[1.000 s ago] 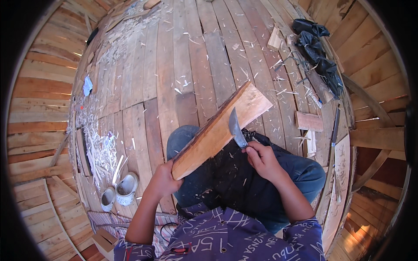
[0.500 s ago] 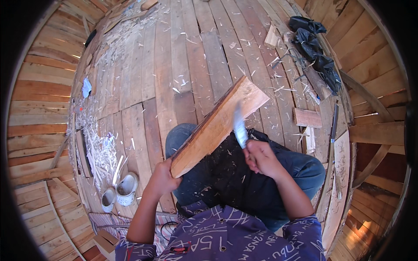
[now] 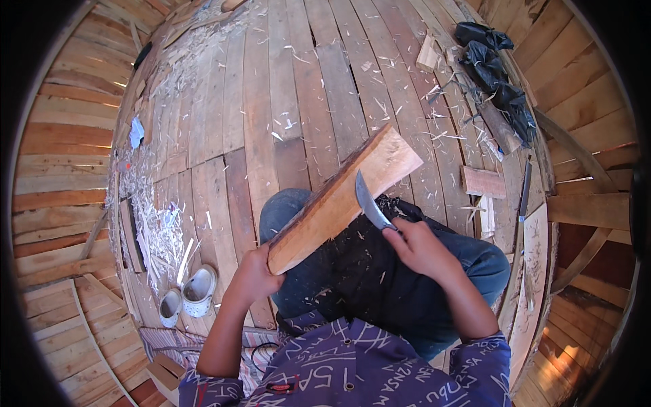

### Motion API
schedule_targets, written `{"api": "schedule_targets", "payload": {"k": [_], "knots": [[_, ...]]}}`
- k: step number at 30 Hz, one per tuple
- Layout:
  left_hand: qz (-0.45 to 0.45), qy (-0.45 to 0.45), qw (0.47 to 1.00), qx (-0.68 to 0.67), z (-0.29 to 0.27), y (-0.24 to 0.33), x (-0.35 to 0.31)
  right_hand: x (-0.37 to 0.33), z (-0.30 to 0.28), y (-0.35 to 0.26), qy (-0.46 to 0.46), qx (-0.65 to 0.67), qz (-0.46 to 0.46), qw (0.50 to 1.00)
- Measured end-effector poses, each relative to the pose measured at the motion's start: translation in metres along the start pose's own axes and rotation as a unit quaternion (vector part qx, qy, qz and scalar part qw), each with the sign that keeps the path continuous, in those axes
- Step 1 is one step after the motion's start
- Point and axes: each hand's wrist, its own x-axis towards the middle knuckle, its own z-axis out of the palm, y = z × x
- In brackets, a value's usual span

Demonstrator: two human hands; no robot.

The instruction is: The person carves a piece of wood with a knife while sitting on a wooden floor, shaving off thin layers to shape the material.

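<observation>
Left hand point(image 3: 256, 275) gripped the near end of a wood piece point(image 3: 325, 216), which slanted over the crossed legs point(image 3: 480, 266), far end pointing right and away. Right hand point(image 3: 422, 251) was closed round the handle of a curved knife point(image 3: 368, 203); blade overlapped the wood's right edge, contact unclear. Pale shavings point(image 3: 154, 237) littered the plank floor point(image 3: 258, 129). Light clogs point(image 3: 196, 308) stood at left; black plastic point(image 3: 485, 64) lay at far right.

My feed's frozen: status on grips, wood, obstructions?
Left grip on wood, near end. Right grip on curved knife. Blade overlapping wood, contact unclear. Left knee beneath wood.
</observation>
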Motion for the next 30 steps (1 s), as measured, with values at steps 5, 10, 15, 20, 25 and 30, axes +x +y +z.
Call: {"api": "schedule_targets", "payload": {"k": [5,10,15,20,25,30], "knots": [[-0.023,-0.036,0.999,-0.001,0.0,-0.008,0.002,0.004,-0.001,0.001,0.066,0.199,0.146,0.967],[-0.046,-0.045,0.998,0.021,-0.004,-0.003,0.002,0.008,-0.006,0.007,0.05,0.249,0.149,0.956],[-0.037,-0.03,0.999,0.022,-0.001,-0.007,0.002,0.005,0.026,0.009,0.023,0.174,0.073,0.982],[-0.039,-0.046,0.997,0.041,-0.004,-0.006,0.007,0.006,0.009,0.003,0.033,0.18,0.094,0.979],[-0.044,-0.05,0.998,0.022,-0.006,-0.005,0.001,0.004,-0.002,0.002,-0.039,0.116,0.091,0.988],[-0.029,-0.038,0.999,0.01,-0.003,0.0,0.003,0.002,0.004,0.008,-0.227,0.098,0.0,0.969]]}}
